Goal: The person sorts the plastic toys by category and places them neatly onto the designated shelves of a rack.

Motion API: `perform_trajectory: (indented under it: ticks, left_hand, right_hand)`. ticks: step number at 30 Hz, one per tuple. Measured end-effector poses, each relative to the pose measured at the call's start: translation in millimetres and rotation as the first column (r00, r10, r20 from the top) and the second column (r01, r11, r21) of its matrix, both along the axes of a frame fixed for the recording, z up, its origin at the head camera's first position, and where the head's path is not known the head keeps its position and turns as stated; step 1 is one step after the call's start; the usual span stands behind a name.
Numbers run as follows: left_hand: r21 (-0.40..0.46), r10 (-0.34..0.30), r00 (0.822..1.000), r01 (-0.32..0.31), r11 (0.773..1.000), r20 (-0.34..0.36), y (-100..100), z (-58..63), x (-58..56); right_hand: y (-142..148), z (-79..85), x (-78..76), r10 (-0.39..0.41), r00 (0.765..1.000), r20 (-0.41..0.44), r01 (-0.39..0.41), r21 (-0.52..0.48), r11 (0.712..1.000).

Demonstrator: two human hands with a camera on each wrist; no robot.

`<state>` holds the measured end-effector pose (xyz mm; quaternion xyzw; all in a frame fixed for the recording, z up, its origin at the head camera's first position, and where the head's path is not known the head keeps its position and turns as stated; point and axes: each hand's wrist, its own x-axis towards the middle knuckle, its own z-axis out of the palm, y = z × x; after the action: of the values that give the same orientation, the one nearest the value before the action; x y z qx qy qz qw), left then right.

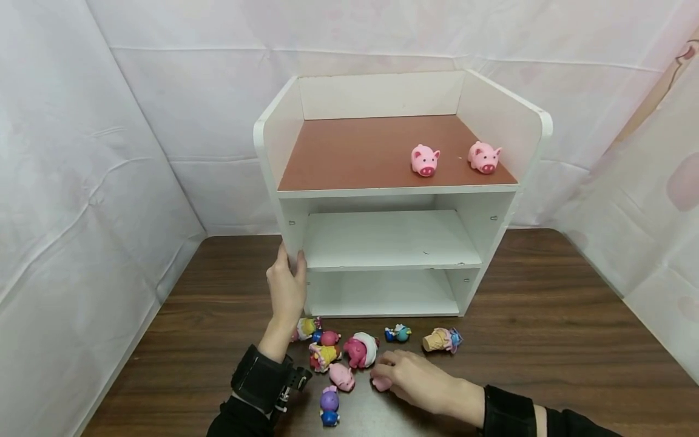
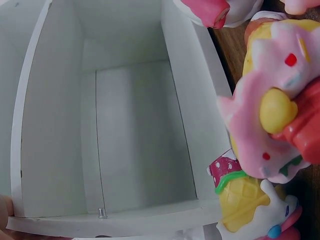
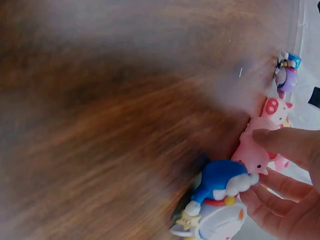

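Note:
My left hand grips the front edge of the left side wall of a white shelf unit with a brown top; thumb in front, fingers on the outside. A fingertip shows at that wall in the left wrist view. My right hand lies low on the table and pinches a small pink pig toy, thumb above and fingers below the pink pig toy. Two more pink pigs stand on the brown top at the right.
Several small figurines lie on the brown table before the shelf: a pink-and-white one, a purple one, an ice-cream cone one, a blue one. The two lower shelves hold nothing. White cloth walls surround.

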<state>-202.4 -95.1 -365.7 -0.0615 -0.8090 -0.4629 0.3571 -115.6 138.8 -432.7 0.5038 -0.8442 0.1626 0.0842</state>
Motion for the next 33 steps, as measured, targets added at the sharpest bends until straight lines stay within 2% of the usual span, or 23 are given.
perform_trajectory:
  ticks: [4, 9, 14, 18, 22, 27, 33]
  left_hand:
    - [-0.003, 0.003, 1.000, -0.003, 1.000, -0.005, 0.0, 0.8, 0.4]
    - [-0.002, 0.006, 1.000, -0.006, 1.000, -0.018, 0.2, 1.2, 0.8]
    - [0.003, 0.001, 1.000, -0.001, 1.000, -0.013, 0.1, 0.1, 0.3]
    - [0.006, 0.001, 1.000, -0.001, 1.000, -0.006, -0.1, -0.5, 0.3]
    - [0.007, 0.003, 1.000, -0.003, 1.000, -0.001, -0.4, -0.5, 0.5]
    - [0.005, 0.004, 1.000, -0.004, 1.000, 0.004, -0.3, -0.3, 0.4]
    - [0.006, 0.000, 1.000, 0.000, 1.000, 0.002, -0.4, -1.2, -0.2]
  right_hand:
    - [5.4, 2.3, -3.1, -0.053, 0.995, 0.089, 0.051, 0.023, 0.998]
    - [9.7, 4.6, -4.6, -0.169, 0.967, 0.193, 0.162, 0.052, 0.985]
    - [9.8, 3.3, -5.1, -0.236, 0.957, 0.172, 0.228, 0.065, 0.972]
    - [8.9, 1.6, -4.8, -0.257, 0.957, 0.135, 0.249, 0.070, 0.966]
    - [9.3, 3.2, -4.6, -0.265, 0.952, 0.150, 0.256, 0.080, 0.963]
    - [13.5, 10.5, -4.5, -0.236, 0.954, 0.184, 0.224, 0.083, 0.971]
    - [18.9, 13.2, -7.1, -0.069, 0.990, 0.122, 0.059, 0.077, 0.995]
